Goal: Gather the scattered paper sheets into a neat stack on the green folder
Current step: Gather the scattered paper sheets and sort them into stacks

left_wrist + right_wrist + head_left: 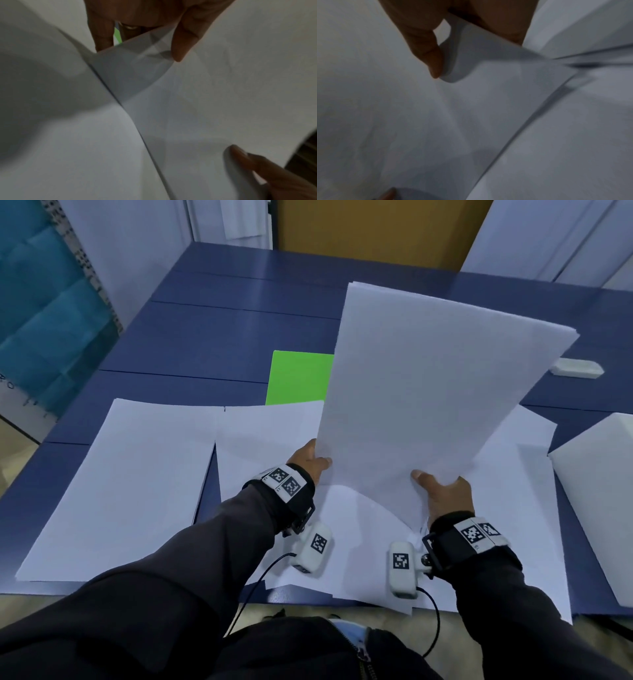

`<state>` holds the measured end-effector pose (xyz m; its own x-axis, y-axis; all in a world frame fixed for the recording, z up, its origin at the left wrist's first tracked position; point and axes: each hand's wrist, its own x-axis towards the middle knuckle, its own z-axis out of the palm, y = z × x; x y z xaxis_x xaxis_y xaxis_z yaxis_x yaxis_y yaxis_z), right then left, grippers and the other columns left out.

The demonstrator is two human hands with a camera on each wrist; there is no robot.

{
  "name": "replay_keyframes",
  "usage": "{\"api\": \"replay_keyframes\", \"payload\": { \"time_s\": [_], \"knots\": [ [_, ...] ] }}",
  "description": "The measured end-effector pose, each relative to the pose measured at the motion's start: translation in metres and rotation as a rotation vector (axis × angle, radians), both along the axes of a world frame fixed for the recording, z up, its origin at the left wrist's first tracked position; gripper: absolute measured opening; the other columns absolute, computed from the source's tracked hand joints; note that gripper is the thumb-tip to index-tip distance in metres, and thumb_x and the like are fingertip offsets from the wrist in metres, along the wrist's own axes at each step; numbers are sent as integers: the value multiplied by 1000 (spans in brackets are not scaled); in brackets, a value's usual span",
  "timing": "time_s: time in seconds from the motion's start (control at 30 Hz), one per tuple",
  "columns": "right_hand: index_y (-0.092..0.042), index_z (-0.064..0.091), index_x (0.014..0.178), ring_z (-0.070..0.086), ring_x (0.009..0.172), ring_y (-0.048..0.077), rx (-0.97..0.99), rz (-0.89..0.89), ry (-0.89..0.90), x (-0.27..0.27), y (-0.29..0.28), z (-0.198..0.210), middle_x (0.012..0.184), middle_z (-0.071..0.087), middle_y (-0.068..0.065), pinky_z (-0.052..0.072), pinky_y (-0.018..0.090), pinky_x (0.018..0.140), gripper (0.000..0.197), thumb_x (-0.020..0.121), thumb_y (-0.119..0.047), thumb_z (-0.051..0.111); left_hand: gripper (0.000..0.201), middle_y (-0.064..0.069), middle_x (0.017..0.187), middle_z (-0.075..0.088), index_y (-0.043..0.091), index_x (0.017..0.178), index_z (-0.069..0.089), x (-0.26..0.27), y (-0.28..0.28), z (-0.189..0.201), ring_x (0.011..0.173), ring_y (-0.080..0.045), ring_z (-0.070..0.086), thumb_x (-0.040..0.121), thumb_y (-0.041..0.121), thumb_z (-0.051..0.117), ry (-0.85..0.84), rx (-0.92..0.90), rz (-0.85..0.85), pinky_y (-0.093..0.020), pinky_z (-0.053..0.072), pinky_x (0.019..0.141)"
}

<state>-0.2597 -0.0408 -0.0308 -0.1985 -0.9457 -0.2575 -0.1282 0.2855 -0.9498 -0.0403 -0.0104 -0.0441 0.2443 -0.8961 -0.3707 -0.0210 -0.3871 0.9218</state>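
Nearest you in the head view, your dark sleeves (191, 570) reach over the blue bench (205, 344). Your left hand (310, 460) pinches the near left edge of a raised bundle of paper sheets (431, 385), thumb on top, and your right hand (445, 491) pinches its near right edge the same way. The bundle tilts up above loose sheets (130, 481) lying flat on the bench, and it hides the right part of the green folder (298, 378) beyond them. A white block (603, 491) sits at the right.

In the left wrist view, your fingers (102, 33) curl under the paper's corner with the thumb pressing above; a green sliver shows between them.

In the right wrist view, the thumb (426, 54) clamps the blurred sheet edge.
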Motion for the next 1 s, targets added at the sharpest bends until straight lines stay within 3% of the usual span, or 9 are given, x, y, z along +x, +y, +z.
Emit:
{"api": "replay_keyframes", "payload": {
  "time_s": [0.07, 0.17, 0.3, 0.37, 0.47, 0.67, 0.83, 0.9, 1.0],
  "knots": [
    [7, 45, 117, 55, 90, 25, 29, -3, 57, -11, -3, -2, 101, 55, 13, 46, 37, 87, 69, 70, -33, 74, 36, -10, 103, 60, 6, 119, 53, 7, 3, -6, 98, -25, 56, 84, 12, 60, -185, 42, -23, -28, 42, 91],
    [-5, 48, 104, 48, 76, 22, 98, -19, 168, -36, -5, -2, 90, 51, 9, 39, 30, 73, 62, 65, -45, 72, 53, -11, 123, 50, 15, 128, 48, 22, 5, -15, 113, -28, 52, 80, 22, 69, -456, 140, -20, -34, 41, 99],
    [-3, 52, 93, 49, 56, 22, 157, 1, 299, -65, 7, 3, 66, 53, 7, 33, 28, 53, 31, 82, -28, 67, 94, -11, 137, 33, 19, 142, 25, 24, 6, -4, 130, -32, 34, 68, 55, 71, -839, 417, -219, -42, 34, 104],
    [-4, 51, 98, 53, 62, 24, 195, 7, 341, -76, 18, -2, 73, 57, 10, 37, 30, 59, 35, 81, -29, 68, 107, -13, 139, 27, 16, 145, 16, 16, 4, -2, 133, -35, 26, 64, 63, 69, -956, 475, -312, -46, 32, 107],
    [6, 46, 121, 53, 69, 28, 289, -31, 316, -92, 28, -19, 82, 56, 15, 39, 34, 67, 63, 78, -33, 71, 119, -14, 146, 15, 13, 148, -1, 4, -1, -5, 139, -37, 13, 64, 62, 69, -1024, 566, -365, -51, 28, 110],
    [13, 36, 131, 54, 86, 33, 387, -38, 239, -107, 45, -24, 92, 46, 14, 42, 40, 76, 67, 84, -22, 68, 121, -16, 149, 12, 5, 147, -13, -12, -7, 13, 139, -37, 17, 71, 57, 66, -1154, 666, -387, -47, 23, 111],
    [6, 49, 116, 41, 34, 17, 459, -55, 221, -116, 50, -33, 57, 45, 7, 30, 24, 47, 59, 75, -29, 74, 119, -18, 153, 1, 5, 145, -20, -16, -10, 17, 140, -40, 17, 76, 47, 68, -1064, 694, -347, -47, 27, 109],
    [6, 50, 117, 51, 50, 20, 457, -40, 202, -118, 49, -38, 71, 56, 10, 34, 27, 53, 56, 76, -25, 74, 116, -22, 152, 5, 4, 147, -11, -12, -8, 17, 139, -39, 22, 75, 30, 76, -927, 576, -292, -45, 29, 109],
    [3, 30, 141, 54, 104, 33, 465, -34, 160, -116, 48, -40, 129, 50, 19, 42, 39, 79, 72, 84, -20, 68, 97, -23, 150, 17, 7, 148, -6, -5, -15, 12, 135, -36, 32, 84, 13, 66, -764, 476, -136, -42, 31, 108]
  ]
}}
